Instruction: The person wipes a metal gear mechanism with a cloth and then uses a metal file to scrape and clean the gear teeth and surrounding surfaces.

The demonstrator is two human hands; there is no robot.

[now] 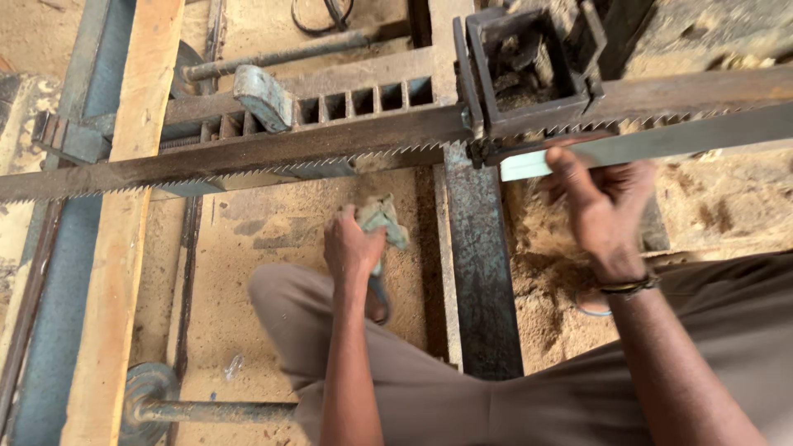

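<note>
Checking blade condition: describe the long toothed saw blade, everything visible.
The saw blade is a long, dark, rusty-looking metal band with small teeth along its lower edge. It runs almost level across the frame, rising slightly rightward, and passes through a dark metal clamp block. The right hand touches it just right of the block; the left hand is clear.

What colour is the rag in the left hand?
Greyish green, crumpled rag in the left hand; head view.

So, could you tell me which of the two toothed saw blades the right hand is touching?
The right hand touches the right-hand saw blade, gripping its cut end by the metal clamp box. The longer left-hand blade is untouched; the left hand holds a rag below it.
</note>
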